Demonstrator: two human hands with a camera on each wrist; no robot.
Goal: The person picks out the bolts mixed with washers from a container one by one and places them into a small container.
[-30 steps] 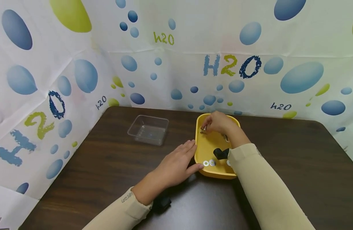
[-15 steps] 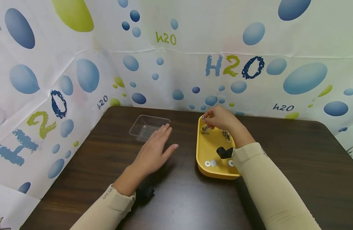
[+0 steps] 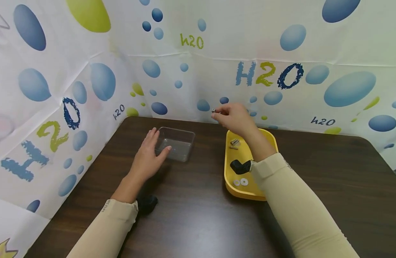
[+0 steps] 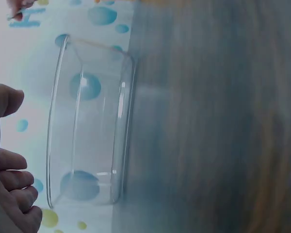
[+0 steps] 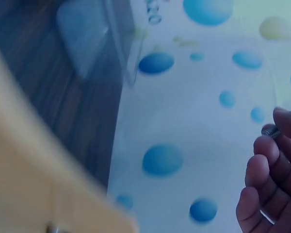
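My right hand [image 3: 238,118] is raised above the far end of a yellow tray [image 3: 246,194]. Between thumb and fingertips it pinches a small metal bolt [image 3: 213,111], whose threaded end [image 5: 270,131] shows in the right wrist view. My left hand [image 3: 146,157], its fingers extended and thumb apart, is by the left side of a clear plastic container [image 3: 180,154]; in the left wrist view a gap separates the hand [image 4: 9,194] from the container's rim [image 4: 51,126]. Several metal bolts [image 3: 234,144] lie at the tray's far left, and washers [image 3: 244,182] lie near its front.
Both containers stand on a dark wood table [image 3: 198,215]. Behind it hangs a white sheet [image 3: 204,79] with blue and green drops, which also runs along the left side. A black wrist camera [image 3: 240,167] on the right sleeve covers part of the tray.
My left hand has left the tray's edge and moved left to the clear container. The right hand has risen out of the tray with the bolt and shifted slightly left.
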